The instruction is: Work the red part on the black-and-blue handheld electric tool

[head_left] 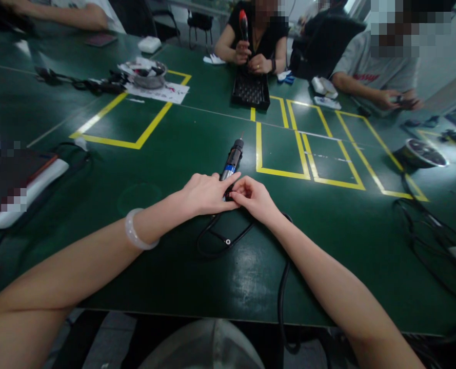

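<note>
An electric screwdriver point(233, 156) with a black body, a blue band and a thin bit lies on the green table, its bit pointing away from me. My left hand point(212, 193) is wrapped over its rear part, index finger stretched across it. At the rear end, the thumb and fingers of my right hand point(253, 197) are pinched together; what sits between them is hidden. A black cable point(200, 246) loops on the table just below my hands, with a small round light-coloured end point(228, 242) showing.
Yellow tape outlines point(285, 173) mark the green table point(181, 287). Across it, a person holds a red-tipped screwdriver point(243, 24) over a black tray point(251, 92). A metal bowl point(149, 77) stands far left, another bowl point(423, 154) right. Cables point(423, 230) lie at right.
</note>
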Motion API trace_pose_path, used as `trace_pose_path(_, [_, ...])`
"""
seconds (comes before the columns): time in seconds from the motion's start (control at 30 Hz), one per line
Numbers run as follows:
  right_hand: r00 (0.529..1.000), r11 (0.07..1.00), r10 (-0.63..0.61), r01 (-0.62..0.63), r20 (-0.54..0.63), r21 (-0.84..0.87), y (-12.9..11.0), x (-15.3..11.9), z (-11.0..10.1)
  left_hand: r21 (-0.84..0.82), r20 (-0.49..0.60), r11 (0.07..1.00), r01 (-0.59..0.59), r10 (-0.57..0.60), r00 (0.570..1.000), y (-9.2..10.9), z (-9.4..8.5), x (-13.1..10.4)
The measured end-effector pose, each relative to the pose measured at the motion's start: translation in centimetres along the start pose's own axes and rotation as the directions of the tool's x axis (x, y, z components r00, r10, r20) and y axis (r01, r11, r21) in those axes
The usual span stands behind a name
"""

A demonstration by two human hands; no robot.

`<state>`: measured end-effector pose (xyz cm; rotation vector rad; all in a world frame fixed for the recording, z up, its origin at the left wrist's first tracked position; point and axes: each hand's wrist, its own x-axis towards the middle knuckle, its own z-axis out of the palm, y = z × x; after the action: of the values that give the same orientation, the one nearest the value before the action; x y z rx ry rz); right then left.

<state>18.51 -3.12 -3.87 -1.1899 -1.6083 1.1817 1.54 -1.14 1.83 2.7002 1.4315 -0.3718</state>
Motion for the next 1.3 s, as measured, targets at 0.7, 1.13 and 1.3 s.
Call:
trace_pose_path(0.7, [0.976, 0.959, 0.189, -0.208, 0.112, 0.194, 0.0, 0.0, -0.6, -0.082, 0.074, 0.995, -0.065, 0.071, 0.995, -1.7, 0.2, 0.3])
trace_pose_path(1.13, [0.978, 0.976, 0.203, -0.205, 0.038, 0.067, -0.4, 0.2, 0.0, -0.081, 0.093, 0.995, -0.055, 0.063, 0.994, -1.3, -0.3, 0.2])
trace_pose_path(1.3, [0.99, 0.983, 0.134, -0.138, -0.04, -0.121, 0.0, 0.3, -0.2, -0.085, 0.092, 0.995, -0.051, 0.059, 0.994, -1.3, -0.4, 0.0])
